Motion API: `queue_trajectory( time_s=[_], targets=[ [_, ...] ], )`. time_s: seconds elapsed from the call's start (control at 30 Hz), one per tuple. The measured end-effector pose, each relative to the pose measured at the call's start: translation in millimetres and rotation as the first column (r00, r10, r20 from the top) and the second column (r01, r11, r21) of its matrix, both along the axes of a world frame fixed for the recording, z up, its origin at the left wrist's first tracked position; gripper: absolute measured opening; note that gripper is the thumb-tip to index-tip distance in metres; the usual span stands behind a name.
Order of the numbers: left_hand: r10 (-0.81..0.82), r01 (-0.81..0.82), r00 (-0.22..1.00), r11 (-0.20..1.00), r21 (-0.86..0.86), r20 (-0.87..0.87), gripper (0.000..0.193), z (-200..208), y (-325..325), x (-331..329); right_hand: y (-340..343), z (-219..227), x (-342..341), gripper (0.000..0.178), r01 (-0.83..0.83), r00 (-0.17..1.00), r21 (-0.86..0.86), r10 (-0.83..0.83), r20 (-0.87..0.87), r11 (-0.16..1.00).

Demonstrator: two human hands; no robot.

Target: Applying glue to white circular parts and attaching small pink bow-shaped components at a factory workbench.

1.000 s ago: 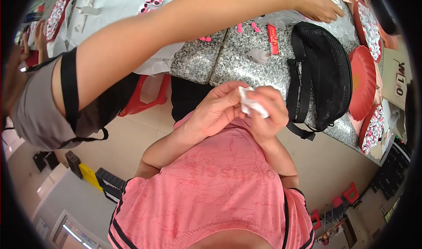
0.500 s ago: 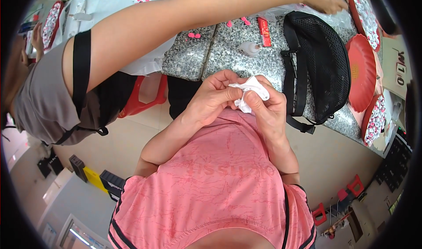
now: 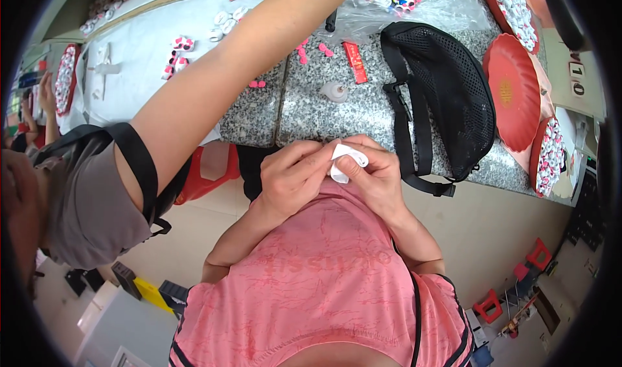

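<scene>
Just short of the granite tabletop's [image 3: 369, 124] near edge, a folded piece of white fabric [image 3: 355, 156] is held between both hands, in front of a pink shirt [image 3: 324, 270]. Its left end is pinched by the left hand [image 3: 291, 176], whose fingers are drawn together. By the right hand [image 3: 381, 179] it is clamped, the thumb pressed on its face and the curled fingers set behind. On the stone beyond, a small whitish nozzle bottle [image 3: 334, 93], a red strip [image 3: 354, 62] and pink bow-shaped pieces [image 3: 258, 83] are seen. To the right, a black mesh waist bag [image 3: 450, 101] is flanked by a red scalloped dish [image 3: 521, 94]. The worktop's left part is overhung by a co-worker's bare arm [image 3: 240, 59].
</scene>
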State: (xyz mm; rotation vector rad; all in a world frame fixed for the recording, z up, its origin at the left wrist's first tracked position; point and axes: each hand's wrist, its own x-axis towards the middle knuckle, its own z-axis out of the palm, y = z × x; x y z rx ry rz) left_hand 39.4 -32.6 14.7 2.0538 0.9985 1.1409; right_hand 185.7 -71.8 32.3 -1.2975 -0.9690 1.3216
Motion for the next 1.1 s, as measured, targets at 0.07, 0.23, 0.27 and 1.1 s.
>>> queue_trajectory(
  time_s=[0.07, 0.23, 0.27, 1.1],
  targets=[
    [0.010, -0.011, 0.999, 1.000, 0.028, 0.036, 0.013, -4.3, 1.5, -0.3, 0.6, 3.7, -3.8, 0.019, 0.051, 0.987, -0.073, -0.061, -0.148, 0.996],
    [0.057, -0.034, 0.995, 0.963, -0.269, 0.078, 0.005, 10.3, -7.9, 6.4, -10.7, -6.5, -2.3, 0.019, -0.030, 0.962, 0.142, -0.010, 0.272, 0.989],
    [0.069, -0.047, 0.995, 0.964, -0.261, 0.075, 0.005, 10.1, -7.2, 8.4, -10.2, -6.9, -4.6, 0.018, -0.018, 0.946, 0.192, -0.046, 0.321, 0.981],
    [-0.079, 0.154, 0.988, 0.598, -0.787, 0.134, 0.012, 7.6, -12.0, 4.0, -4.0, -0.5, 30.4, 0.018, -0.048, 0.926, 0.213, -0.037, 0.377, 0.976]
  ],
)
